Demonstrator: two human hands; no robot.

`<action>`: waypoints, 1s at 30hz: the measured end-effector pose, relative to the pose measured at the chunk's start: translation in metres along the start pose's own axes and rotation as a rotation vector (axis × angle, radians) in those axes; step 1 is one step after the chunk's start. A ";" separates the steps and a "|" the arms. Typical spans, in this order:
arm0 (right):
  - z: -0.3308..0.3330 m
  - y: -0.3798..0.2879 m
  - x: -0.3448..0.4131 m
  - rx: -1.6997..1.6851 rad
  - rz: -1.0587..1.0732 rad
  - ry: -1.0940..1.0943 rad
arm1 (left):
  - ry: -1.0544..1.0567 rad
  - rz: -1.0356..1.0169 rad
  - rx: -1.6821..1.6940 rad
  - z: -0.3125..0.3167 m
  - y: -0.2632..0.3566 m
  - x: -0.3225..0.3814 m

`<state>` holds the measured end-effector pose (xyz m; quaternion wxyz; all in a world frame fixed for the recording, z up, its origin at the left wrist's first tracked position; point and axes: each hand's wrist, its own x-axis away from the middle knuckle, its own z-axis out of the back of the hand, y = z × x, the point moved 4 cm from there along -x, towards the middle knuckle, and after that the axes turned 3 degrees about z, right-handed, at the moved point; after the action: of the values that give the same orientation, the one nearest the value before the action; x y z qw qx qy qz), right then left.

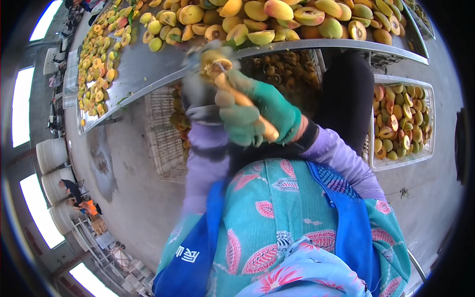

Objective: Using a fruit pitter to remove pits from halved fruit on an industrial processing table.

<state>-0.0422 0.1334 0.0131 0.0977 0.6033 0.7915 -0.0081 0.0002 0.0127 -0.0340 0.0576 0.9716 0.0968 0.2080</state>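
My left hand (198,83), in a greyish glove and badly blurred, holds a yellow peach half (213,59) with its cut face towards me. My right hand (258,111), in a green glove, is closed around the light wooden handle (243,98) of a hand tool. A thin curved metal end of this tool meets the peach's cut face; blur hides how deep it sits. Both hands are at the near edge of a metal table (148,67). Many halved peaches (256,22) are heaped on the table just beyond them, some with pits in view.
Below the table edge, a plastic crate (159,144) stands at left, and dark, brownish pieces (285,70) lie beyond my hands. A white crate of peach halves (402,122) sits on the floor at right. Large pale tubs (52,154) and a person (76,193) are far left.
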 end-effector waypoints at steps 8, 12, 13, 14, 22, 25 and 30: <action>0.076 -0.033 0.027 0.294 0.080 0.846 | 0.722 -0.700 -2.222 -0.047 0.107 -0.001; 0.029 -0.044 0.003 0.950 0.268 0.764 | 0.831 -0.517 -2.647 -0.050 0.092 -0.078; 0.029 -0.057 0.002 1.208 0.453 0.828 | 0.825 -0.488 -2.588 -0.050 0.094 -0.079; 0.037 -0.067 -0.002 1.431 0.617 0.814 | 0.824 -0.458 -2.528 -0.050 0.097 -0.077; 0.032 -0.063 -0.029 1.984 0.527 0.766 | 0.119 -0.761 -1.292 -0.046 0.031 -0.005; 0.025 -0.055 -0.025 1.925 0.584 0.738 | 0.088 -0.606 -0.774 -0.031 0.023 -0.009; 0.018 -0.045 -0.022 1.917 0.534 0.775 | 0.107 -0.687 -0.899 -0.034 0.022 -0.009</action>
<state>-0.0770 0.0982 -0.0054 -0.6773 0.5435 0.2741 -0.4132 -0.0177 -0.0084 -0.0036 0.5251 0.7522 0.3121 0.2470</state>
